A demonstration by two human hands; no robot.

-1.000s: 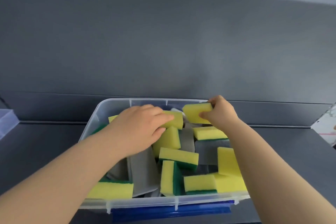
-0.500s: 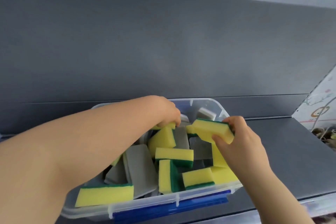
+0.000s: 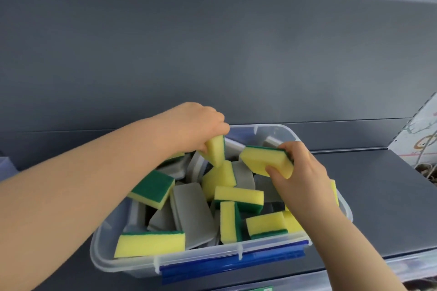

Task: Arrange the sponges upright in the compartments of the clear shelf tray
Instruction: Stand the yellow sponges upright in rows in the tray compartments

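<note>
1. Over the far half of the clear plastic storage bin, which stands on the dark grey shelf, two sponges are held above the loose heap of yellow-and-green and grey sponges.
2. A yellow foam sponge is gripped by the left hand, which is curled round its upper end. Its long axis is held steeply, close to upright, and its lower end is just above or touching the heap.
3. A yellow sponge with a green scouring layer is clamped by the right hand, thumb on the near face and fingers over the far edge. Its long axis runs left to right, dipping slightly rightward, with the green layer turned up and away.
4. No compartmented tray can be identified with certainty. A clear rim at the near right may belong to it.
5. Risks, as judged:
   - Soft foam may be squashed by a tight pinch and spring askew on release.
   - The right-hand sponge lies flat and would be set down lying unless it is turned on end.
   - A neighbouring sponge could be dragged out by the left-hand one.
</note>
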